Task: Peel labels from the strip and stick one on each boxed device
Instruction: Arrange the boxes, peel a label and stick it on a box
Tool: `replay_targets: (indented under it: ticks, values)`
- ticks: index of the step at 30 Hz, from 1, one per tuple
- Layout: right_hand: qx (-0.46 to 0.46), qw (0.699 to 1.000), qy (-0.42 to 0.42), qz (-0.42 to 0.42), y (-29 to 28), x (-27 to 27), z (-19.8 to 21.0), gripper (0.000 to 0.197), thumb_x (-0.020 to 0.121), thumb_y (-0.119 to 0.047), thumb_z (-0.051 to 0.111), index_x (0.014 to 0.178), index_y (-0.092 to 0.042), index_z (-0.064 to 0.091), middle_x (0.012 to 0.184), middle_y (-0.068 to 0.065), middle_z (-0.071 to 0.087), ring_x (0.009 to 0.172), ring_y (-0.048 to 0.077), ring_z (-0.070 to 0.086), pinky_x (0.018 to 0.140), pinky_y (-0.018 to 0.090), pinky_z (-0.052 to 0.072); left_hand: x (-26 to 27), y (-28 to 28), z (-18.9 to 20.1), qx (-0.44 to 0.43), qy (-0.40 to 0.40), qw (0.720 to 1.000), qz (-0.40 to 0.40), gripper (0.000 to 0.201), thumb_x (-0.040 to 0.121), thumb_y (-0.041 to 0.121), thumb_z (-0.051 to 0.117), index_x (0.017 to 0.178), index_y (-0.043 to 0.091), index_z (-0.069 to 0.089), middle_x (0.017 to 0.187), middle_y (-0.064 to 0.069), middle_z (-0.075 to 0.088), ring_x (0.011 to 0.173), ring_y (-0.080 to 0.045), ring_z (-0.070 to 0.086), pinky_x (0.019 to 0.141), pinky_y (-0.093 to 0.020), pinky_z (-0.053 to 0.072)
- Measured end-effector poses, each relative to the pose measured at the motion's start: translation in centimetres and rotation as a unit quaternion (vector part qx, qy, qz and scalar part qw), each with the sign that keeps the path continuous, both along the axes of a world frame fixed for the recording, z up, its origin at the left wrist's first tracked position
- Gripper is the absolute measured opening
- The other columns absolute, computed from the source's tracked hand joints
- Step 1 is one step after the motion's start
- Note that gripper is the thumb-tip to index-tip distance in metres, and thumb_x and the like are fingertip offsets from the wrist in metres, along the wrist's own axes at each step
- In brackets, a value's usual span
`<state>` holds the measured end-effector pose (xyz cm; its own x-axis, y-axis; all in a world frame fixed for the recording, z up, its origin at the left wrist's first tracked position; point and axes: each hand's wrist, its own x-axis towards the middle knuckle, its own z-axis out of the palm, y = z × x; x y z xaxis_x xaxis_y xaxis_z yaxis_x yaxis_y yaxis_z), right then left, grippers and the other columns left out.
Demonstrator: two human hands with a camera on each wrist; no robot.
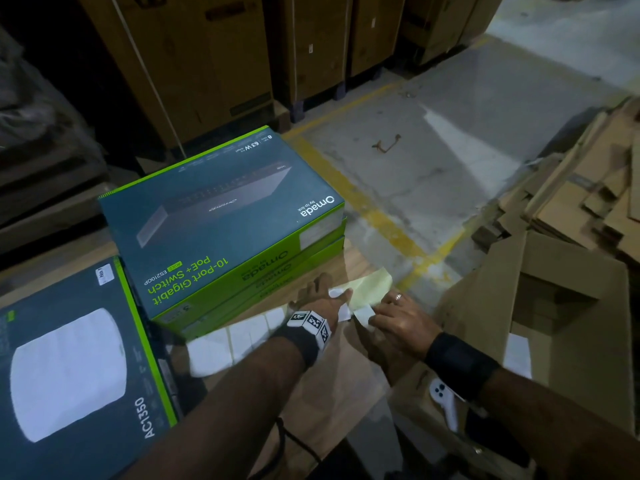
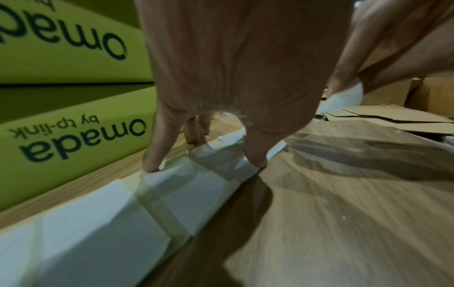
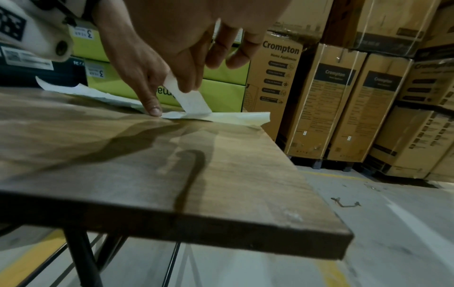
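Note:
A strip of white labels [image 1: 242,336] on pale yellow backing [image 1: 370,287] lies on the wooden table [image 1: 311,393], in front of a stack of green and teal Omada switch boxes [image 1: 221,216]. My left hand [image 1: 325,292] presses the strip flat with straight fingertips [image 2: 152,167]. My right hand [image 1: 372,320] pinches one white label [image 3: 194,101] between thumb and fingers, its lower end still touching the backing. At the left lies an AC1350 box [image 1: 69,358] with a small white label [image 1: 104,273] on its top.
The table's right edge [image 3: 307,174] drops to a concrete floor with yellow lines [image 1: 381,216]. Flattened cardboard [image 1: 571,237] is piled at the right. Tall brown Crompton cartons [image 3: 343,101] stand behind. A white phone [image 1: 441,396] lies under my right forearm.

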<state>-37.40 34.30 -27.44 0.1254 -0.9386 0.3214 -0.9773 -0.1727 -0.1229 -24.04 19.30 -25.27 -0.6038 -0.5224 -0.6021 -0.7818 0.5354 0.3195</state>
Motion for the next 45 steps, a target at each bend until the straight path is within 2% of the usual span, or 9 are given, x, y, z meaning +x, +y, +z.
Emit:
replay_targets:
  ticks: [8,14,17,20,27,34,39,42,45]
  values:
    - [-0.051,0.988,-0.127,-0.077,-0.5,1.0,2.9,0.011,0.077,-0.007,0.063,0.081,-0.012,0.072,0.078,0.004,0.068,0.07,0.025,0.06,0.069,0.031,0.043,-0.1,0.0,-1.5,-0.016,-0.001,1.0,0.016,0.069,0.089,0.059,0.044,0.147,0.039,0.013,0.157,-0.001,0.008,0.142,-0.03,0.015,0.112,-0.058,0.013]
    - [0.023,0.893,-0.381,-0.239,-2.8,2.6,4.7,0.028,0.07,-0.003,0.079,0.093,-0.014,0.07,0.084,-0.011,0.059,0.07,0.007,0.061,0.066,0.019,0.052,1.2,0.1,0.4,-0.073,0.035,0.991,-0.108,0.067,0.093,0.034,0.046,0.149,0.024,0.012,0.151,-0.013,0.019,0.134,-0.037,0.028,0.109,-0.046,0.029]
    - [0.037,0.893,-0.388,-0.223,-4.3,3.9,5.3,0.035,0.065,-0.001,0.079,0.098,-0.009,0.069,0.091,-0.002,0.061,0.073,0.016,0.062,0.07,0.026,0.054,2.8,0.6,2.6,-0.085,0.074,0.983,-0.143,0.058,0.089,0.026,0.055,0.14,0.007,0.036,0.14,-0.018,0.042,0.127,-0.036,0.043,0.103,-0.039,0.037]
    - [0.051,0.889,-0.414,-0.188,-5.7,6.2,6.8,0.039,0.065,-0.002,0.08,0.095,-0.023,0.066,0.09,-0.003,0.06,0.067,0.01,0.061,0.066,0.024,0.052,6.7,0.7,4.7,-0.065,0.174,0.968,-0.167,0.036,0.086,0.018,0.053,0.121,0.01,0.058,0.127,-0.016,0.056,0.112,-0.033,0.055,0.089,-0.035,0.044]
    - [0.117,0.861,-0.491,-0.066,-8.7,15.0,9.3,0.052,0.064,0.0,0.083,0.097,-0.035,0.061,0.087,-0.008,0.056,0.061,0.005,0.055,0.062,0.029,0.053,22.4,0.1,6.4,-0.066,0.198,0.975,0.075,0.026,0.087,0.032,0.052,0.101,0.017,0.069,0.103,-0.004,0.071,0.099,-0.021,0.063,0.081,-0.027,0.045]
    - [0.236,0.87,-0.432,0.019,-11.4,25.4,7.8,0.033,0.063,-0.011,0.086,0.083,-0.027,0.064,0.08,-0.013,0.061,0.053,0.001,0.054,0.057,0.019,0.044,37.6,1.3,5.4,-0.19,0.162,0.892,0.376,0.015,0.085,0.027,0.062,0.081,0.013,0.066,0.082,-0.009,0.071,0.084,-0.028,0.066,0.072,-0.032,0.047]
    - [0.316,0.87,-0.378,-0.023,-13.4,28.7,4.9,0.009,0.067,-0.012,0.081,0.07,-0.017,0.074,0.073,0.003,0.071,0.066,0.008,0.062,0.06,0.02,0.047,43.0,2.8,3.5,-0.253,0.091,0.836,0.478,0.024,0.071,0.011,0.078,0.083,-0.002,0.062,0.082,-0.025,0.063,0.086,-0.042,0.06,0.075,-0.044,0.047]
    - [0.327,0.865,-0.375,-0.062,-13.8,29.3,4.3,0.025,0.066,-0.004,0.077,0.057,-0.024,0.064,0.061,-0.007,0.062,0.062,0.006,0.056,0.053,0.011,0.038,44.4,3.0,2.0,-0.225,0.081,0.82,0.521,0.029,0.075,0.017,0.075,0.09,-0.005,0.062,0.092,-0.027,0.063,0.095,-0.042,0.058,0.08,-0.044,0.045]
    - [0.345,0.838,-0.41,-0.103,-13.8,29.6,3.8,0.034,0.063,0.005,0.073,0.05,-0.023,0.059,0.052,-0.012,0.058,0.058,0.009,0.055,0.055,0.019,0.042,45.0,2.8,0.9,-0.17,0.095,0.795,0.574,0.039,0.082,0.029,0.069,0.104,-0.003,0.061,0.109,-0.025,0.062,0.107,-0.039,0.057,0.089,-0.04,0.045]
